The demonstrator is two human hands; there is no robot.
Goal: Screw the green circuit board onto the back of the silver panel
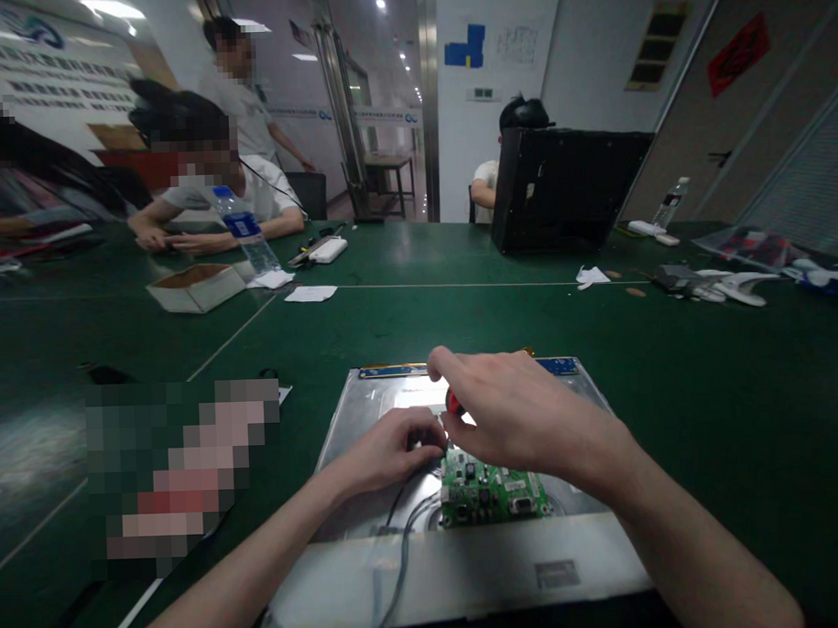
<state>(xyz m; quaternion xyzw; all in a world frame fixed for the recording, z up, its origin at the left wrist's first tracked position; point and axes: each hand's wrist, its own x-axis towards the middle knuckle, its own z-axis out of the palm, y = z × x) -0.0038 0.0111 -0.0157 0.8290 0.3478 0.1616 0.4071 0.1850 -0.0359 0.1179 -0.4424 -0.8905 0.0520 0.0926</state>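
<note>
A flat display panel [341, 445] lies back side up on the table, with a silvery metal back and a blue circuit strip [393, 372] along its far edge. On its middle sits a green circuit board [494, 490]. My right hand [511, 407] is above the board's far side, its fingers closed around the red-and-black handle of what looks like a screwdriver [453, 403]; the tip is hidden. At the board's far left corner my left hand [403, 447] has its fingers pinched together, and what they hold is hidden. Grey cables [404, 557] run from the board's left side toward me.
Left of the panel lies a long, partly blurred-out object [191, 478]. Farther off are an open box [198, 287], a water bottle [247, 230], a black case [570, 190] and white gloves [727, 287]. Several people are across the green table [419, 314].
</note>
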